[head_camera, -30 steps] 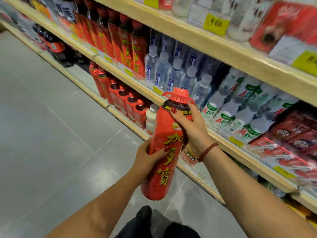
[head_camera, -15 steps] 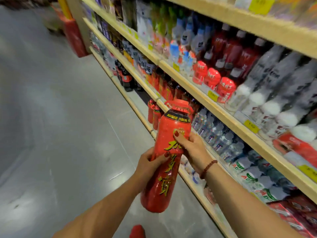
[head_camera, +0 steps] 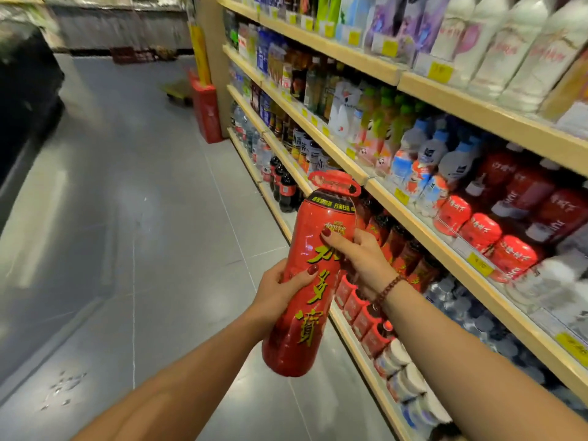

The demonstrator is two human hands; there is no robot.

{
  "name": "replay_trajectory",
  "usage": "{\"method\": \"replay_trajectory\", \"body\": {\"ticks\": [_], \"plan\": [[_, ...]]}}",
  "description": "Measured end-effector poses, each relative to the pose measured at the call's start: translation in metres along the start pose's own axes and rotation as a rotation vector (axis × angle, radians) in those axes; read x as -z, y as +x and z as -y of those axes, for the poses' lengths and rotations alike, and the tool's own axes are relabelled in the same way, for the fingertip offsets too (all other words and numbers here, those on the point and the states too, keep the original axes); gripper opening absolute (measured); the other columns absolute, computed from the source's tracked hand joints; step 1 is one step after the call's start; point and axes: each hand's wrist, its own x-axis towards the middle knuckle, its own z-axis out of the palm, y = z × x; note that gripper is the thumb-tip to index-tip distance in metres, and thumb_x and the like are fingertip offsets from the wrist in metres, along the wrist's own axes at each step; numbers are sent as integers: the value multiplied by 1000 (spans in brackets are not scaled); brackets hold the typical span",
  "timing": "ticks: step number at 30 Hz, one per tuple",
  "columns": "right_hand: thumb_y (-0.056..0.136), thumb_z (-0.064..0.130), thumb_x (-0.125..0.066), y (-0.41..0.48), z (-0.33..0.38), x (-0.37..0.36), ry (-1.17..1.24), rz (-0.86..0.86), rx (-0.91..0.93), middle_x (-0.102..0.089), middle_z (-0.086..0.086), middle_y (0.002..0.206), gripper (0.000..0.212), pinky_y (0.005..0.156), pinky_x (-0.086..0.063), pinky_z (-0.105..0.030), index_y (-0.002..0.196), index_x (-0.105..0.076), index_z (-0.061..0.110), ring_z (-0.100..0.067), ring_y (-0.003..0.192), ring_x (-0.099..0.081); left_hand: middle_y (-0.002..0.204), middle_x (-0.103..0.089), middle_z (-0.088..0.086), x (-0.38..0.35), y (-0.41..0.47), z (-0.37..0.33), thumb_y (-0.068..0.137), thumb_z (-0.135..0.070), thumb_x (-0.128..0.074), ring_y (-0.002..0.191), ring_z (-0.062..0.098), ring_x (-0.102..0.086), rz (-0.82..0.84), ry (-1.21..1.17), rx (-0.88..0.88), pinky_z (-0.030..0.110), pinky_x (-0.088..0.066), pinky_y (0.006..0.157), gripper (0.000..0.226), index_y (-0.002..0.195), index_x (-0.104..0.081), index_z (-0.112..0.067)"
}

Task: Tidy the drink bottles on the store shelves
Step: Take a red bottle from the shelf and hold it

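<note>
A large red drink bottle [head_camera: 310, 281] with yellow characters and a red carry handle on top is held upright, slightly tilted, in the aisle in front of the shelves. My left hand [head_camera: 280, 289] grips its middle from the left, thumb across the label. My right hand [head_camera: 356, 259] holds its upper part from the right, fingers curled round it; a bead bracelet sits on that wrist. Smaller bottles of the same red drink [head_camera: 401, 249] stand on the shelf just behind it.
Wooden shelves [head_camera: 423, 227] full of drink bottles run along the right, with yellow price tags on their edges. Grey tiled floor [head_camera: 143, 218] stretches to the left. A red stand [head_camera: 206, 113] and a low trolley [head_camera: 176, 90] stand at the aisle's far end.
The view has swung up and down the aisle. Both hands keep the same hold on the red bottle, which stays in front of me.
</note>
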Motion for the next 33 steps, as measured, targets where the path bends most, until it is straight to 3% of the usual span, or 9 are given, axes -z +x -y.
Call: {"method": "replay_trajectory", "body": {"ticks": [6, 12, 17, 21, 24, 26, 28, 30, 33], "plan": [[53, 37, -79, 85, 13, -17, -8, 39, 31, -76, -1, 84, 43, 62, -56, -25, 88, -70, 14, -17, 77, -73, 95, -75, 10, 32, 70, -22, 62, -47, -79, 81, 29, -73, -72, -19, -33, 33, -57, 65, 57, 109, -64, -18], [56, 33, -79, 186, 31, -28, 10, 80, 49, -76, 2, 84, 37, 61, -56, -23, 89, -70, 17, -13, 77, -73, 93, -76, 4, 64, 161, -57, 52, -59, -77, 82, 26, -73, -134, 27, -48, 34, -58, 67, 67, 107, -63, -23], [53, 35, -80, 268, 46, -44, 28, 110, 42, -76, 2, 88, 43, 69, -58, -28, 92, -69, 19, -15, 83, -72, 96, -75, 5, 96, 227, -86, 56, -60, -77, 85, 27, -73, -136, 33, -98, 39, -59, 74, 67, 109, -63, -22], [51, 39, -79, 322, 50, -65, 23, 111, 37, -76, 3, 86, 48, 73, -59, -30, 93, -67, 19, -14, 81, -72, 95, -75, 5, 129, 273, -101, 59, -56, -78, 84, 26, -73, -151, 7, -113, 32, -57, 67, 54, 103, -67, -27], [51, 41, -79, 362, 47, -86, 1, 86, 29, -76, 3, 87, 48, 85, -54, -46, 92, -68, 20, -14, 81, -72, 94, -75, 6, 160, 308, -109, 60, -54, -78, 83, 27, -73, -145, -6, -115, 31, -57, 65, 54, 103, -67, -25], [54, 39, -79, 391, 43, -99, 2, 55, 29, -76, 3, 86, 44, 84, -51, -52, 92, -68, 20, -14, 79, -72, 94, -75, 7, 184, 335, -114, 58, -55, -79, 83, 27, -73, -127, -4, -104, 31, -57, 65, 57, 104, -67, -23], [57, 34, -79, 418, 39, -114, 43, 7, 34, -76, 3, 86, 42, 71, -59, -41, 94, -67, 18, -15, 81, -72, 94, -75, 7, 208, 362, -121, 57, -55, -80, 83, 28, -73, -98, 9, -92, 32, -57, 66, 57, 102, -68, -23], [57, 31, -79, 444, 35, -128, 93, -52, 33, -76, 1, 89, 45, 63, -57, -27, 98, -66, 15, -16, 83, -73, 94, -75, 8, 232, 389, -129, 54, -55, -80, 84, 29, -73, -63, 25, -76, 36, -57, 69, 60, 102, -68, -22], [57, 31, -79, 477, 33, -143, 122, -153, 20, -76, -1, 95, 50, 64, -57, -26, 102, -65, 14, -16, 86, -72, 94, -75, 9, 259, 428, -141, 53, -53, -80, 83, 29, -72, 11, 56, -35, 37, -57, 71, 61, 103, -68, -20]]}}
